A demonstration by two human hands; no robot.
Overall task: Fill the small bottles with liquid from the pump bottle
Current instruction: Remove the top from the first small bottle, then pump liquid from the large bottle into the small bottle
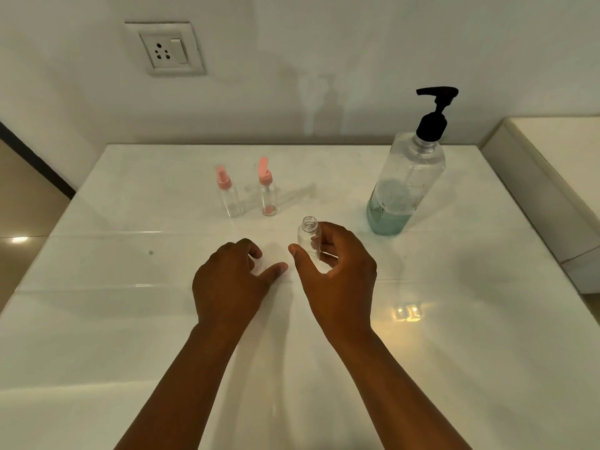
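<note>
My right hand (337,274) holds a small clear uncapped bottle (309,233) upright just above the white counter (130,319), fingers curled round its right side and thumb out to its left. My left hand (230,280) hovers low over the counter just left of it, fingers loosely curled and thumb stretched out; nothing shows in it. Two more small clear bottles stand behind, each with a pink cap: the left one (229,198) and the right one (268,196), whose cap is flipped up. The large pump bottle (406,186) with a black pump and some blue-green liquid stands at the back right.
A wall with a socket plate (165,48) rises right behind the counter. A raised white ledge (548,177) borders the counter on the right. The counter's left edge drops off to a tiled floor (26,203).
</note>
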